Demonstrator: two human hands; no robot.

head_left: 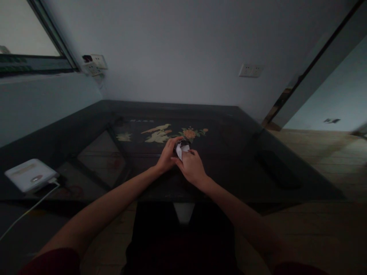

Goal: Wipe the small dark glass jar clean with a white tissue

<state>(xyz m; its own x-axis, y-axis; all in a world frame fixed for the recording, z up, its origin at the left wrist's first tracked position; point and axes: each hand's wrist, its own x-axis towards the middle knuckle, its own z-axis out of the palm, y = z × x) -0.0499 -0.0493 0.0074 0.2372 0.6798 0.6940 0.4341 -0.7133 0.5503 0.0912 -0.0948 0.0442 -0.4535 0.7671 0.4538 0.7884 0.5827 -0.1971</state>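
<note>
Both hands meet over the middle of the dark glass table (229, 168). My left hand (166, 156) is closed around a small dark, shiny object (185, 141), whose kind I cannot make out in the dim light. Pinched in my right hand (193, 166) is a white piece of tissue or cloth (181, 150), which lies against the dark object. The right fingers curl over the near side of it, and the thumbs are close together. Parts of both things are hidden by the fingers.
A white box-shaped device (30, 173) with a white cable (31, 208) sits at the table's left. A long dark case-like object (276, 168) lies at the right. Wall sockets (250, 70) are behind, and a bird-and-flower picture (157, 133) shows in the tabletop.
</note>
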